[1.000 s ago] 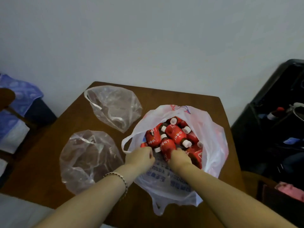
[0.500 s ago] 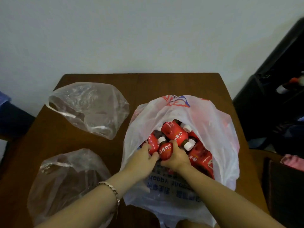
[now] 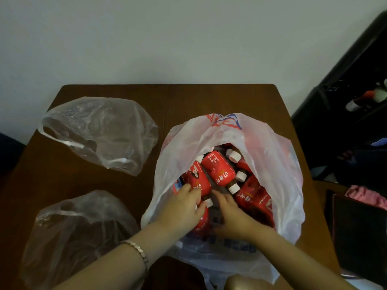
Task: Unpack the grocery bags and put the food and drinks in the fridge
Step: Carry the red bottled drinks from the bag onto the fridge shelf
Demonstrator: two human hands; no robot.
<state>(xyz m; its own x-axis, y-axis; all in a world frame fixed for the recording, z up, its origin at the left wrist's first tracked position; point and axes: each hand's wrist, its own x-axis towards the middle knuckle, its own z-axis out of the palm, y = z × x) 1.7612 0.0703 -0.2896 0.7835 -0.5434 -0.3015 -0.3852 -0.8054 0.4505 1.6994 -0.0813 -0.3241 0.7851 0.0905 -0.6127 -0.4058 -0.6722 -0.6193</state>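
two hands: both inside the white bag [image 3: 272, 164] on the desk [image 3: 209, 101], among red bottles.
nearest bottle [image 3: 202, 221]: between the hands, long axis running near to far, white cap at the far end.
left hand [image 3: 184, 208]: nearer, lying over it; fingers bent, grip unclear.
right hand [image 3: 232, 216]: just beside, fingers straight, holding nothing.
likely move: left hand lifts it out.

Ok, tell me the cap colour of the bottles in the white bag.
White caps on the red-labelled bottles; the head view shows them best.
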